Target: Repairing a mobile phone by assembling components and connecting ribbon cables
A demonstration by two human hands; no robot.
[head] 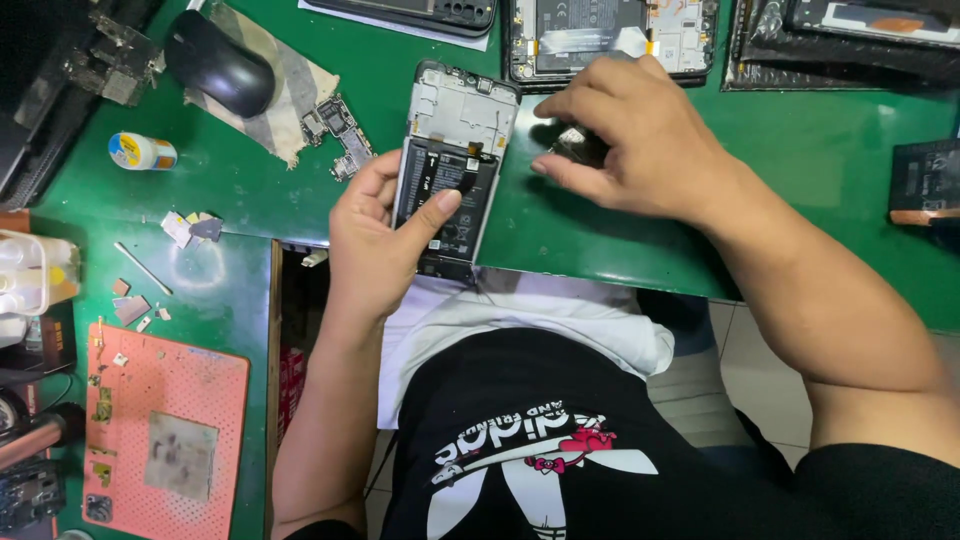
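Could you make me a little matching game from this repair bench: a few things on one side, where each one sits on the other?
Things:
1. opened phone
2. computer mouse
3. pink perforated mat
4. small dark part

Places:
A. near bench corner, on the person's left
B. under the right hand's fingertips on the green bench top
C. held in the left hand
D. far left of the bench, on a piece of cloth

Pairs: 1-C, 2-D, 3-A, 4-B

small part [574, 143] under right hand [640, 140]: mostly hidden | top phones [610, 35]: cut off
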